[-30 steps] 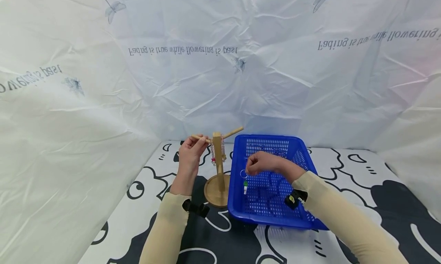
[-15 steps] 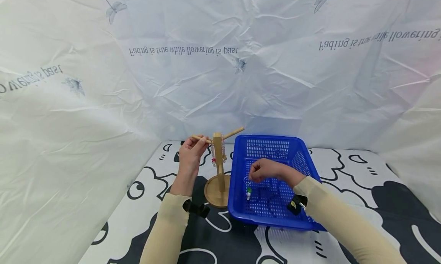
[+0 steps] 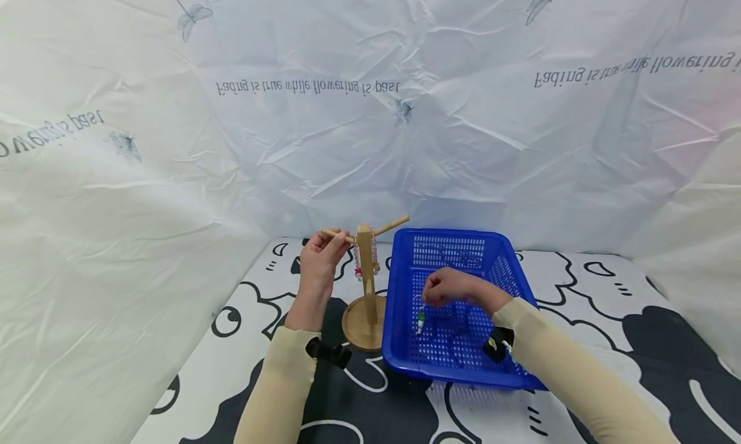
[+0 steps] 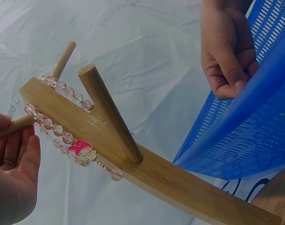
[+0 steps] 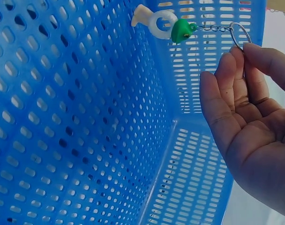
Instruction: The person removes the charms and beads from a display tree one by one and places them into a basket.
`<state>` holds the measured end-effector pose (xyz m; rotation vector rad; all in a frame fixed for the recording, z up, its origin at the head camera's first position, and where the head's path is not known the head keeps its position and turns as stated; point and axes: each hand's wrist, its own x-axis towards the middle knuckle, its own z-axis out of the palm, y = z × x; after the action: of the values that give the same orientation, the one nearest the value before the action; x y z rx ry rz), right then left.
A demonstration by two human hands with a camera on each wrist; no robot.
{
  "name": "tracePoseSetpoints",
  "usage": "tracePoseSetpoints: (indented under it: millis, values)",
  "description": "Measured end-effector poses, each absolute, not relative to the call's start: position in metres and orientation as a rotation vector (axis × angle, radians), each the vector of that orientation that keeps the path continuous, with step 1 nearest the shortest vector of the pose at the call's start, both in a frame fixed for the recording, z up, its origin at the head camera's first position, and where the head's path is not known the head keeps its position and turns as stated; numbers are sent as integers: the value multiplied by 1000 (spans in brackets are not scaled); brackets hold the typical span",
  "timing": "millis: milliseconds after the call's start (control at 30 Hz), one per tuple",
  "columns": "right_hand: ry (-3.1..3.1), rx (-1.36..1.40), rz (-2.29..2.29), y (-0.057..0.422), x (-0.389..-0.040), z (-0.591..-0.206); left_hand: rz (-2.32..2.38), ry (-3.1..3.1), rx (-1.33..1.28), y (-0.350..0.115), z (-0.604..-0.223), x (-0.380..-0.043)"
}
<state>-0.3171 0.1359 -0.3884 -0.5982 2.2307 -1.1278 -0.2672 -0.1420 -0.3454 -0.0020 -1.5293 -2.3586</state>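
Note:
My left hand [image 3: 320, 264] grips a side peg of a wooden jewellery stand [image 3: 366, 296]. In the left wrist view, the thumb and fingers of that hand [image 4: 13, 183] close round the peg, beside a pink beaded bracelet [image 4: 62, 136] with a pink-hooded charm. A second beaded bracelet [image 4: 69, 90] hangs on the peg across the post. Over the basket, my right hand [image 3: 448, 286] pinches the metal ring of a keychain [image 3: 420, 318]. Seen from the right wrist, its short chain carries a green-topped figure [image 5: 182, 31] with a translucent white ring and a pale end.
A blue perforated plastic basket [image 3: 389, 328] stands right of the stand, its rim close to the round wooden base [image 3: 357, 331]. White sheeting [image 3: 324, 141] hangs behind. A black-and-white cartoon cloth [image 3: 231, 367] covers the table.
My right hand has shifted slightly right and toward me, carrying the keychain along over the basket. The left hand keeps its hold on the peg, and the stand stays put.

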Motion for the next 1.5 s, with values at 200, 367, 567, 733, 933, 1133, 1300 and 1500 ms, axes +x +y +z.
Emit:
tracePoseSetpoints:
  millis: [200,367,567,733,933,1133,1300,1500]
  values:
    - [2242,-562,-1142,136,-320,-391,-2366,-1521,1,-142,-345,-266]
    - [2267,-543,-1140,134,-324,-392,-2370,-1517,2,-142,-346,-267]
    - [2280,-509,-1138,133,-330,-393,-2367,-1514,1,-142,-346,-267]
    - [2302,-488,-1125,134,-334,-396,-2366,-1508,-10,-141,-346,-267]
    - [2303,-472,-1133,138,-337,-399,-2369,-1500,-13,-141,-346,-267]
    - [2279,-376,-1193,145,-347,-407,-2368,-1507,-6,-142,-345,-267]
    - [2280,-325,-1213,150,-354,-412,-2370,-1514,-1,-142,-345,-266]
    - [2313,-289,-1203,151,-354,-411,-2357,-1528,-10,-141,-343,-266]
